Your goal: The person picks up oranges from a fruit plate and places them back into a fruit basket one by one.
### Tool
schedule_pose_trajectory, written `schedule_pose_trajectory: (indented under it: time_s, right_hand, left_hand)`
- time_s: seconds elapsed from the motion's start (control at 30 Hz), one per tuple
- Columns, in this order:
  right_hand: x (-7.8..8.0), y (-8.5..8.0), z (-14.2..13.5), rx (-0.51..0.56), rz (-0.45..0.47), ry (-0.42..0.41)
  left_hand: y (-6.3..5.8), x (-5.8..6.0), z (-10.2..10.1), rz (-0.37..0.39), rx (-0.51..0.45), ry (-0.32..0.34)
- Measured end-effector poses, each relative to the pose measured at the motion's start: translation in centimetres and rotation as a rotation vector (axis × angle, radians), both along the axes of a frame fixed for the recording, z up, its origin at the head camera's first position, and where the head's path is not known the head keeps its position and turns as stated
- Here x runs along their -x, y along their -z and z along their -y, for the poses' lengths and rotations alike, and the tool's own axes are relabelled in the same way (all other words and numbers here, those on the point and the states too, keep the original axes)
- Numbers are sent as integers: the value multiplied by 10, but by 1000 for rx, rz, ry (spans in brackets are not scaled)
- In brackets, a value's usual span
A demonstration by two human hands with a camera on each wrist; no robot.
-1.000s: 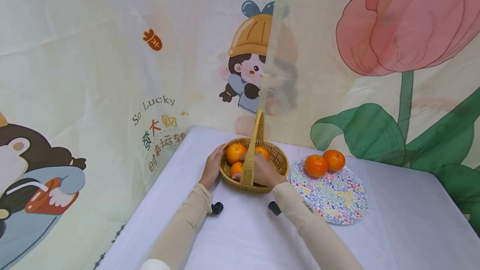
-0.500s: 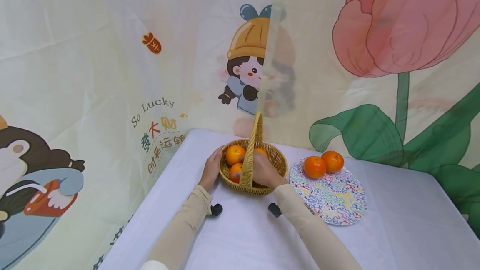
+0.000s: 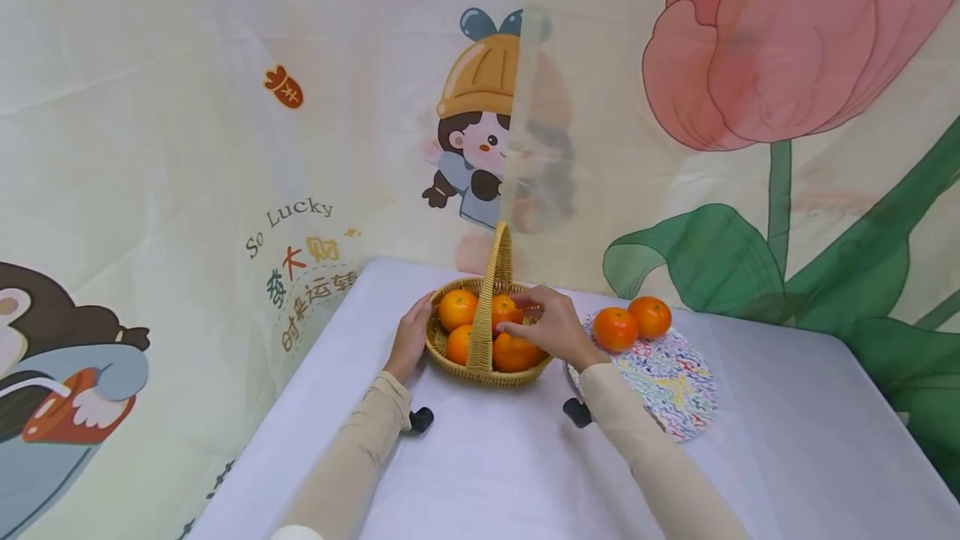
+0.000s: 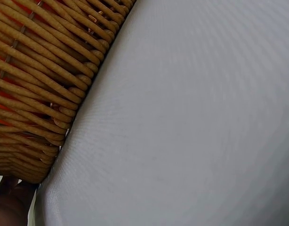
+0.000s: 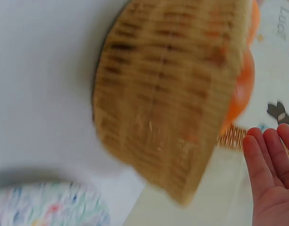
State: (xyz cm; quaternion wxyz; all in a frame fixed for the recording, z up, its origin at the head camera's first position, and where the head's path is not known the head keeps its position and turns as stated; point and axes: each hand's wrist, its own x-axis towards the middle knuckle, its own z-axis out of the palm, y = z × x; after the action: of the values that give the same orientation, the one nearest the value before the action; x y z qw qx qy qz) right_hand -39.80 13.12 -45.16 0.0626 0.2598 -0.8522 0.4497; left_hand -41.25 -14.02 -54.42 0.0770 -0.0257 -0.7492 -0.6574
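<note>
A wicker basket (image 3: 551,340) with an arched handle (image 3: 483,307) stands on the table, holding several oranges (image 3: 457,309). My left hand (image 3: 408,340) rests against the basket's left side; in the left wrist view only a bit of that hand (image 4: 12,202) shows beside the weave. Over the basket's right rim, my right hand (image 3: 558,323) has its fingers spread around nothing, close to the front right orange (image 3: 515,352). In the right wrist view the fingers (image 5: 260,165) look straight, and the woven side is blurred.
To the right of the basket, a round plate (image 3: 678,390) with a colourful squiggle pattern bears two oranges (image 3: 615,329) at its back. A white cloth covers the table (image 3: 480,465). Printed curtains (image 3: 390,107) hang close behind and to the left.
My right hand has let go of an orange in the basket's front right and has drawn up and right, uncovering it. My left hand stays at the basket. The head view has shifted slightly.
</note>
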Motion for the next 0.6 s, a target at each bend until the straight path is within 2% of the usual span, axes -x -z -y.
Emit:
schedule_pose_trajectory:
  time_s: [0.27, 0.47, 0.6]
  right_hand:
    - [0, -12, -51, 104, 27, 113]
    - [-2, -11, -91, 102, 86, 219]
    - [-3, -6, -118, 94, 72, 316]
  left_hand:
    - [-4, 2, 5, 48, -23, 50]
    - [-5, -2, 2, 31, -4, 22]
    - [-4, -3, 0, 24, 25, 10]
